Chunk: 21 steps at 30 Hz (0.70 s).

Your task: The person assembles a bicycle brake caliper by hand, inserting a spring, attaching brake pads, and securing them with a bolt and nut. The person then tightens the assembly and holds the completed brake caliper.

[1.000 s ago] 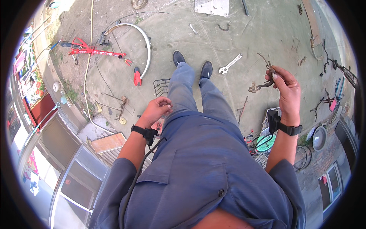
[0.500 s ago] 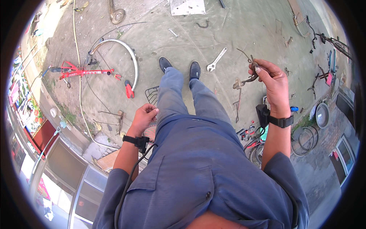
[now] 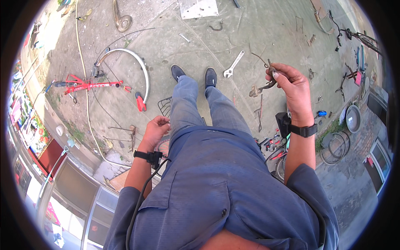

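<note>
My right hand [image 3: 295, 85] is raised to the right of my legs, pinching a rusty bicycle brake caliper [image 3: 268, 83] between thumb and fingers. A thin bent wire sticks up from its far end, and a flat brownish block sits at its lower left end. My fingers cover the middle of it. My left hand [image 3: 156, 131] hangs by my left thigh, fingers curled in, and nothing shows in it. On the floor past my feet lies a silver adjustable wrench [image 3: 234, 64], left of the caliper. A small spanner [image 3: 184, 38] lies farther off.
A red bicycle frame [image 3: 100, 85] and a curved silver mudguard [image 3: 146, 73] lie to the left, crossed by cables and a hose [image 3: 88, 112]. A metal plate [image 3: 198, 9] is far ahead. Loose rusty parts, tyres [image 3: 335, 148] and a metal basin [image 3: 353, 118] are on the right.
My right hand has shifted slightly left with the brake caliper still in its grip. The left hand has turned a little, fingers still curled. The floor things appear slightly shifted as my view moved.
</note>
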Each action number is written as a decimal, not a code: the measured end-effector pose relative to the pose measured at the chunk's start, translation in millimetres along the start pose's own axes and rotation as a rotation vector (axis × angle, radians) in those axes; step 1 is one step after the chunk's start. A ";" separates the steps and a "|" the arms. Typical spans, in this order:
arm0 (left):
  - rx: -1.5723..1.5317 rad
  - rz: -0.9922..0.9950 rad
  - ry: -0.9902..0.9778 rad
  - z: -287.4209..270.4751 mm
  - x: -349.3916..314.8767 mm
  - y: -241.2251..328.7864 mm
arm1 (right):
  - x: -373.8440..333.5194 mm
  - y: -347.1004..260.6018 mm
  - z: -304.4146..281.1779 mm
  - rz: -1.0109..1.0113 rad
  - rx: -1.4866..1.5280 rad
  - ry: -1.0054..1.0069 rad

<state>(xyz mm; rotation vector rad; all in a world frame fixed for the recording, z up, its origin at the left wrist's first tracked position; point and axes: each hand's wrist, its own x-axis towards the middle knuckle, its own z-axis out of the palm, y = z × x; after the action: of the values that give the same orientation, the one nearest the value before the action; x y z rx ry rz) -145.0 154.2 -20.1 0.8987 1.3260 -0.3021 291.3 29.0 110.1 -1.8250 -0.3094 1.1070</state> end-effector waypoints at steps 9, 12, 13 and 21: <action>0.014 -0.014 0.026 -1.3 1.0 2.7 | 1.5 -0.2 0.7 -0.002 0.001 -0.002; 0.026 -0.011 0.035 -1.2 1.4 3.7 | 2.7 1.2 -0.5 -0.015 -0.005 -0.003; 0.030 -0.010 0.035 -1.3 1.7 4.7 | 3.9 2.4 -0.4 -0.031 -0.008 -0.008; 0.039 0.001 0.038 -1.4 1.5 11.2 | 7.4 4.4 -0.9 -0.039 0.008 -0.018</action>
<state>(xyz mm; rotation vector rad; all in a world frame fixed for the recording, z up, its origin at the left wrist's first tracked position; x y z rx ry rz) -138.2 162.8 -17.1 0.9418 1.3585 -0.3118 295.1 30.7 102.5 -1.7957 -0.3500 1.0966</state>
